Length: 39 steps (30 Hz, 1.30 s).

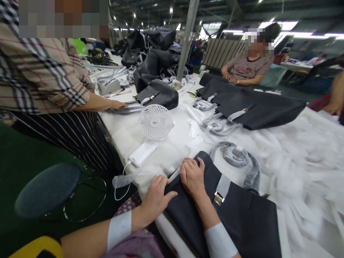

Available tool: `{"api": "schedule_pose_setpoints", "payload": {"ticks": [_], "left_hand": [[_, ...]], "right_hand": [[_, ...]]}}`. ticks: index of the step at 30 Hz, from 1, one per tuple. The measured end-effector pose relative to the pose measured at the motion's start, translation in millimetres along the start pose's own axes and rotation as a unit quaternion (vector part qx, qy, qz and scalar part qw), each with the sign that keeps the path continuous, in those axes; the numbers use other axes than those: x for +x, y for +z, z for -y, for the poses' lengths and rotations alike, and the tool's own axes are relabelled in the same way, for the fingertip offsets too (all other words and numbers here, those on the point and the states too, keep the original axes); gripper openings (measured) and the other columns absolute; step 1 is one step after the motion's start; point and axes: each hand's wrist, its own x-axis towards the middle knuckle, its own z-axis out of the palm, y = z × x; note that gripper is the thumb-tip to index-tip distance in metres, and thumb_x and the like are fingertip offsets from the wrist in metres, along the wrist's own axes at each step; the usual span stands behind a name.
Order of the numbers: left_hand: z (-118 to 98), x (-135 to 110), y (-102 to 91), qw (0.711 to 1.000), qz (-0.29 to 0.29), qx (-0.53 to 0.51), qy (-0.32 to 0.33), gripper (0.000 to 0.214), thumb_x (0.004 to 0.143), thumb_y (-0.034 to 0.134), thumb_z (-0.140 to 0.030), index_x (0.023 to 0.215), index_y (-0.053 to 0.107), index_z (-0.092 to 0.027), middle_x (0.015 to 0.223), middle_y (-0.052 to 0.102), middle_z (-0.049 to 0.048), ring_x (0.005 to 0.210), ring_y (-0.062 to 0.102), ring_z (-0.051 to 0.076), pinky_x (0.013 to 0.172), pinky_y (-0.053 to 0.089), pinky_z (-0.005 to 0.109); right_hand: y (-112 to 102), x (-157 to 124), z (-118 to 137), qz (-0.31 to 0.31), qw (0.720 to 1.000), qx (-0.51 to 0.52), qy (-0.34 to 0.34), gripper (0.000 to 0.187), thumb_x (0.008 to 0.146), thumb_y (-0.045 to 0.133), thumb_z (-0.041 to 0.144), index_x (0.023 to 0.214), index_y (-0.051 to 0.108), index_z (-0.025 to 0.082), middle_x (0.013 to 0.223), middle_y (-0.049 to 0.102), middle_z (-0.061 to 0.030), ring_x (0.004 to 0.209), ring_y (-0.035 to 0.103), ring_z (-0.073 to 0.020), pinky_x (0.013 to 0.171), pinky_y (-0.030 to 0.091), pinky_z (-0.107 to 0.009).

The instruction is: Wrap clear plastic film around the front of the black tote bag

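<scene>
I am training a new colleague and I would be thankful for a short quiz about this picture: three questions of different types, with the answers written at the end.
1. True or false: the camera wearer's bare left hand and bare right hand both touch the black, smooth, leather-like bag.

2. Where is the white, round, plastic fan?
a) On the round, blue-grey stool
b) On the white-covered table
c) On top of the bag

3. Fill the gap: the shiny metal clasp on the bag under the hands is ____-coloured.

Key: 1. True. 2. b. 3. Gold.
</scene>
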Motion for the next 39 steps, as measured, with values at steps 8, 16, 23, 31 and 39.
{"api": "schedule_pose_setpoints", "payload": {"ticks": [8,16,23,31,39], "left_hand": [[9,12,0.4,0.998,0.051,-0.020,-0.040,0.017,0.080,0.070,-0.027,0.084,0.055,-0.019,0.081,0.061,0.0013,0.078,0.059,0.021,0.074,0.049,0.036],[-14,32,7.6,0.979,0.026,0.091,0.182,0.065,0.094,0.043,-0.018,0.151,0.014,-0.014,0.151,0.034,0.0156,0.136,0.036,0.027,0.109,0.039,0.042],[9,37,34.5,0.982,0.024,0.041,0.183,0.055,0.098,0.036,-0.017,0.150,0.019,-0.013,0.136,0.053,0.0141,0.115,0.054,0.024,0.100,0.047,0.041],[17,40,40.5,0.974,-0.006,0.053,0.221,0.040,0.097,0.036,-0.014,0.137,0.043,-0.010,0.128,0.059,0.0126,0.109,0.055,0.024,0.097,0.048,0.041],[27,38,42.9,0.963,-0.016,0.062,0.260,0.040,0.100,0.033,-0.023,0.136,0.045,-0.010,0.131,0.057,0.0159,0.115,0.055,0.028,0.094,0.046,0.046]], "right_hand": [[2,2,2,0.038,0.999,0.022,0.011,0.020,0.098,0.038,0.023,0.089,0.055,0.019,0.087,0.066,-0.0032,0.096,0.059,-0.0186,0.109,0.020,-0.046],[14,-6,-13,0.057,0.994,0.082,0.039,0.030,0.099,0.031,0.021,0.124,0.046,0.015,0.101,0.069,-0.0081,0.099,0.063,-0.0200,0.107,0.023,-0.049],[18,-8,-15,-0.022,0.995,0.086,0.052,0.032,0.099,0.030,0.016,0.126,0.047,0.015,0.120,0.064,-0.0131,0.114,0.058,-0.0204,0.106,0.035,-0.045],[-18,-22,6,0.035,0.996,-0.043,0.067,0.037,0.098,0.033,0.018,0.131,0.049,0.013,0.137,0.053,-0.0162,0.132,0.043,-0.0252,0.110,0.032,-0.053],[-119,-115,44,0.172,0.914,-0.250,0.269,0.061,0.090,0.050,0.058,0.143,0.043,0.029,0.148,0.039,-0.0158,0.139,0.021,-0.0457,0.106,0.008,-0.073]]}}
